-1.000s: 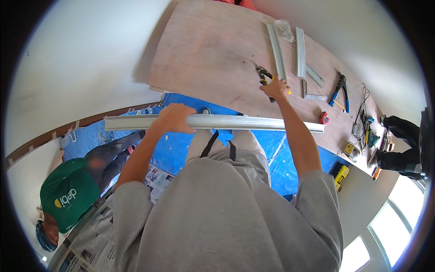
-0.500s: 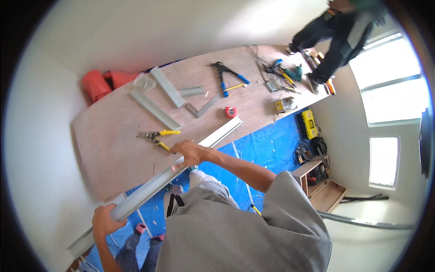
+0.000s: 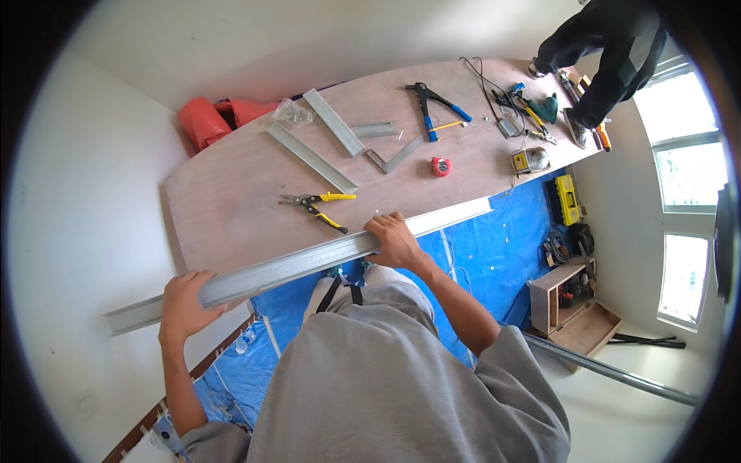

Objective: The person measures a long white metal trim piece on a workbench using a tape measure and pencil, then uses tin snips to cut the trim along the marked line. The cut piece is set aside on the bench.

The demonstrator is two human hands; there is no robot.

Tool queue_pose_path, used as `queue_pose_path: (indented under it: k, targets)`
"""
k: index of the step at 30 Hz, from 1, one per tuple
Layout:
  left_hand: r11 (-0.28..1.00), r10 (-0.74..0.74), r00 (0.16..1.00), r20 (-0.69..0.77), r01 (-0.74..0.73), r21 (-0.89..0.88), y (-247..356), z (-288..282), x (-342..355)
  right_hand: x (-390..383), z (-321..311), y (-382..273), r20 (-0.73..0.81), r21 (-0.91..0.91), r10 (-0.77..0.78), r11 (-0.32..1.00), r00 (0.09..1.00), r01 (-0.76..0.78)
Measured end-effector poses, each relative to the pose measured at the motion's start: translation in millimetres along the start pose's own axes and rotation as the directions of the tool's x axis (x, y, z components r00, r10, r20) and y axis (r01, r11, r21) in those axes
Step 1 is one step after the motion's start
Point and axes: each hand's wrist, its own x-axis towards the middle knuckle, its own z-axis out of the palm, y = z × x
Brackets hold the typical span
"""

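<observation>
A long galvanised metal channel (image 3: 297,262) lies across in front of me along the near edge of the wooden table (image 3: 231,208). My left hand (image 3: 187,306) wraps round its left part, beyond the table's left corner. Farther right, my right hand (image 3: 395,243) grips the same channel from above, fingers curled over its far side. Just beyond the channel, yellow-handled tin snips (image 3: 320,207) rest on the table with jaws to the left. A red tape measure (image 3: 441,167) sits past my right hand.
Short metal channel pieces (image 3: 312,158), a square (image 3: 395,154), a blue-handled riveter (image 3: 432,108) and a green drill (image 3: 544,108) lie on the table. A person's legs (image 3: 610,62) stand at its far right end. Blue sheeting (image 3: 494,247) covers the floor; a wooden box (image 3: 575,309) stands right.
The channel has swung from a steep slant to a flatter one, its left end rising. Both my hands moved with it, still holding. The view has turned, shifting the table rightward.
</observation>
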Motion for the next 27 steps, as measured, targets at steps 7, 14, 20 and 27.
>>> queue_pose_path:
  k: [7, 14, 20, 27]
  targets:
    - [0.997, 0.037, 0.996, -0.075, -0.032, 0.069, -56.8, 71.5, 8.0, 7.6, 15.1, 2.6, 0.075, -0.152, 0.079, 0.986, 0.994, -0.067]
    - [0.998, 0.061, 0.988, -0.139, -0.065, -0.02, -92.4, 130.3, 22.2, 5.4, 54.8, 0.2, 0.04, -0.203, 0.246, 0.951, 0.968, -0.233]
    - [0.99, 0.06, 0.99, -0.124, -0.075, -0.124, -112.5, 192.9, 63.8, 21.2, 96.3, 34.4, 0.007, -0.327, 0.406, 0.864, 0.914, -0.382]
    - [0.999, 0.023, 0.995, -0.101, -0.025, -0.022, -122.2, 232.9, 98.6, -17.2, 141.1, 21.6, -0.464, -0.026, 0.569, 0.758, 0.68, -0.652]
